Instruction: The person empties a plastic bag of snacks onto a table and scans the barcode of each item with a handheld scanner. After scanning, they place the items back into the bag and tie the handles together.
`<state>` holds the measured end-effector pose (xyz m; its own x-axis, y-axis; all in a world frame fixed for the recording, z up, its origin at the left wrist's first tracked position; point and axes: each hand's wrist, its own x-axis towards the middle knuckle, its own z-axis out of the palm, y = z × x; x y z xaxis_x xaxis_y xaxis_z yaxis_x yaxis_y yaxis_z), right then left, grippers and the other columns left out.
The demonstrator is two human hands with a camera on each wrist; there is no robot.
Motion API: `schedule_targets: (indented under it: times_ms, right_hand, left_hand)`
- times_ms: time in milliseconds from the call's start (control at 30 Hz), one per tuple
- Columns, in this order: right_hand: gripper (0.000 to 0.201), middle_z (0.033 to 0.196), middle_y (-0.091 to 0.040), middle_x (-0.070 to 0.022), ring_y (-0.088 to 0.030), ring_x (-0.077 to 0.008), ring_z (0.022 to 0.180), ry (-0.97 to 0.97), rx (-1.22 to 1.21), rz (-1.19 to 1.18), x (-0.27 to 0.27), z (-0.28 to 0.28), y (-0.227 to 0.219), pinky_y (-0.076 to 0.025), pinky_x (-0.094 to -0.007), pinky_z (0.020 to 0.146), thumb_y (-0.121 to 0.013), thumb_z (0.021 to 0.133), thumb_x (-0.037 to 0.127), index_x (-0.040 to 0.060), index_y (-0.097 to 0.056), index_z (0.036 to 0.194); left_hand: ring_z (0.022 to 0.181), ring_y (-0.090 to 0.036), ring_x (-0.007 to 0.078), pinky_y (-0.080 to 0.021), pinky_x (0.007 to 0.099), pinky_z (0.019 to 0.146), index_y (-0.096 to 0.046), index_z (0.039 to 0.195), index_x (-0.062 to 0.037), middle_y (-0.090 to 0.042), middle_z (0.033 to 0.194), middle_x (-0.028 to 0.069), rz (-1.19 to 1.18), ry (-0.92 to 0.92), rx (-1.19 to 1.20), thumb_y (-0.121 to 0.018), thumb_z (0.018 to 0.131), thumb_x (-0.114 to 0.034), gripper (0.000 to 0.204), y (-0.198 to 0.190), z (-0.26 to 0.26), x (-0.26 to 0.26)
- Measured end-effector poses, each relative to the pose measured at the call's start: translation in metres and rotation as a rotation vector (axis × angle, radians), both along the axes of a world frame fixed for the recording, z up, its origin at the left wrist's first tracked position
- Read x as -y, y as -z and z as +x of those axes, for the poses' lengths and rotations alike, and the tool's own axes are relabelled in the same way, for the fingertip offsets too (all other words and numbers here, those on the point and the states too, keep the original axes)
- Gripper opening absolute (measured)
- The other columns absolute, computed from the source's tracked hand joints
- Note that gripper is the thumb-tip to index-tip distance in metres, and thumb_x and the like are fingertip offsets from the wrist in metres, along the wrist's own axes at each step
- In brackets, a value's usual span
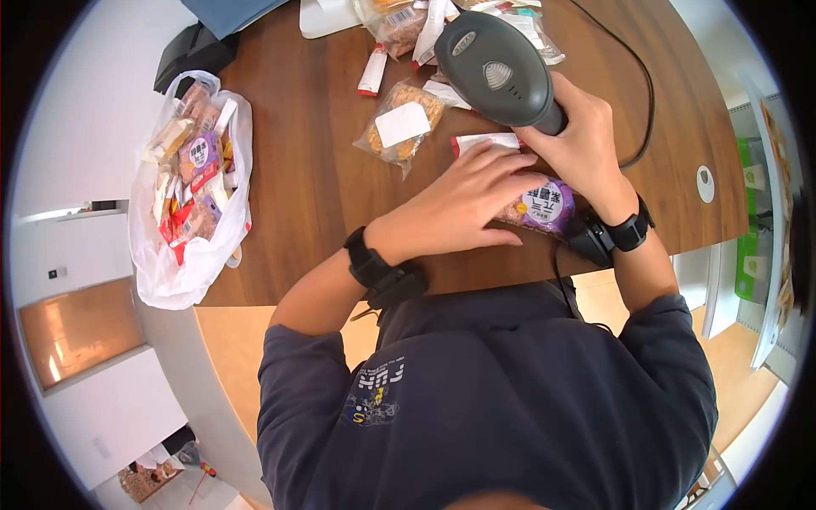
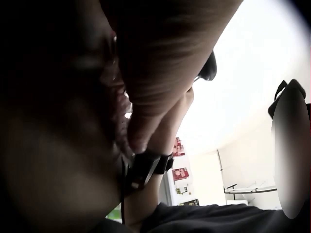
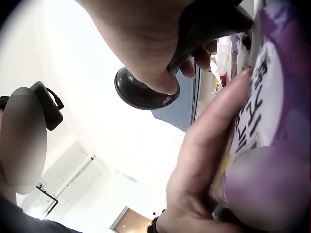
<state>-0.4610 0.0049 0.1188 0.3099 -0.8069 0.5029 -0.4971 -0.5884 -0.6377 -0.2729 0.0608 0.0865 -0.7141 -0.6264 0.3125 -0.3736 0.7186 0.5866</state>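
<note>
In the head view my right hand (image 1: 586, 140) grips the handle of a dark grey barcode scanner (image 1: 501, 68), its broad head pointing up and to the left. My left hand (image 1: 463, 204) holds a purple snack packet (image 1: 548, 206) with a white label against the table, index finger along its far edge and thumb at the near edge. Beyond those fingers lies a red and white packet (image 1: 484, 143), partly covered. The right wrist view shows the purple packet (image 3: 262, 107) close up, beside the left fingers (image 3: 209, 126), and the scanner (image 3: 146, 92) above.
A white plastic bag (image 1: 157, 268) full of snack packets sits at the table's left edge. A clear-wrapped snack (image 1: 404, 126) with a white label lies left of the scanner. More packets (image 1: 399, 30) are heaped at the back. A black cable (image 1: 650, 93) curves along the right.
</note>
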Motion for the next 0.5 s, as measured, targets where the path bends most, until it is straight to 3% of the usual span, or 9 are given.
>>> schedule_targets:
  times_ms: [100, 233, 300, 367, 400, 467, 500]
  right_hand:
    - [0.041, 0.084, -0.069, -0.0162, -0.067, -0.0345, 0.075, -0.013, -0.028, -0.005, -0.002, 0.002, -0.001, -0.053, -0.0376, 0.066, -0.079, 0.072, 0.017, 0.005, -0.066, 0.109]
    - [0.042, 0.084, -0.069, -0.0161, -0.067, -0.0333, 0.075, -0.005, -0.04, -0.005, -0.002, 0.0, -0.001, -0.054, -0.0369, 0.067, -0.079, 0.071, 0.017, 0.0045, -0.066, 0.108]
    - [0.04, 0.084, -0.069, -0.0157, -0.068, -0.0323, 0.074, 0.033, 0.005, -0.032, -0.001, -0.001, -0.002, -0.054, -0.0355, 0.068, -0.08, 0.072, 0.017, 0.0036, -0.066, 0.107]
    - [0.039, 0.084, -0.069, -0.0157, -0.068, -0.031, 0.074, 0.076, 0.036, -0.027, 0.0, -0.003, -0.002, -0.054, -0.0346, 0.068, -0.079, 0.072, 0.017, 0.0031, -0.066, 0.106]
    - [0.037, 0.084, -0.07, -0.0156, -0.069, -0.0298, 0.074, 0.119, 0.063, -0.02, 0.001, -0.003, -0.003, -0.054, -0.0337, 0.069, -0.079, 0.073, 0.017, 0.0026, -0.066, 0.105]
    - [0.035, 0.084, -0.07, -0.0154, -0.069, -0.0284, 0.074, 0.139, 0.099, -0.051, 0.001, -0.004, -0.006, -0.054, -0.0332, 0.069, -0.079, 0.074, 0.017, 0.0024, -0.066, 0.104]
    - [0.034, 0.083, -0.07, -0.0151, -0.07, -0.027, 0.073, 0.162, 0.13, -0.075, 0.001, -0.005, -0.007, -0.054, -0.0327, 0.069, -0.079, 0.075, 0.017, 0.0021, -0.066, 0.103]
  left_hand:
    - [0.126, -0.044, 0.0317, -0.031, 0.0467, 0.11, -0.056, 0.129, -0.0083, -0.051, 0.132, 0.0118, -0.048, -0.008, 0.056, -0.082, 0.071, -0.026, 0.066, 0.004, 0.001, 0.003]
    - [0.113, -0.052, 0.0318, -0.036, 0.0455, 0.105, -0.058, 0.126, -0.0078, -0.057, 0.123, 0.0109, -0.09, -0.013, -0.047, -0.085, 0.065, -0.015, 0.067, 0.0, 0.02, 0.015]
    - [0.108, -0.056, 0.0293, -0.04, 0.0445, 0.102, -0.059, 0.124, -0.0079, -0.06, 0.119, 0.0107, -0.095, -0.062, -0.033, -0.086, 0.066, -0.014, 0.064, -0.011, 0.036, 0.024]
    - [0.107, -0.056, 0.0279, -0.046, 0.0409, 0.096, -0.059, 0.122, -0.0087, -0.06, 0.118, 0.0099, -0.009, -0.29, -0.264, -0.086, 0.067, -0.012, 0.061, -0.014, 0.054, 0.033]
    - [0.107, -0.056, 0.0279, -0.046, 0.0409, 0.096, -0.059, 0.122, -0.0087, -0.06, 0.118, 0.0099, -0.017, -0.294, -0.26, -0.086, 0.067, -0.012, 0.061, -0.014, 0.062, 0.038]
    - [0.105, -0.06, 0.0236, -0.049, 0.0401, 0.095, -0.051, 0.131, -0.0041, -0.06, 0.121, 0.0132, 0.194, -0.529, -0.588, -0.071, 0.089, -0.02, 0.05, -0.012, 0.075, 0.045]
    - [0.105, -0.06, 0.0236, -0.049, 0.0401, 0.095, -0.051, 0.131, -0.0041, -0.06, 0.121, 0.0132, 0.18, -0.535, -0.588, -0.071, 0.089, -0.02, 0.05, -0.012, 0.081, 0.047]
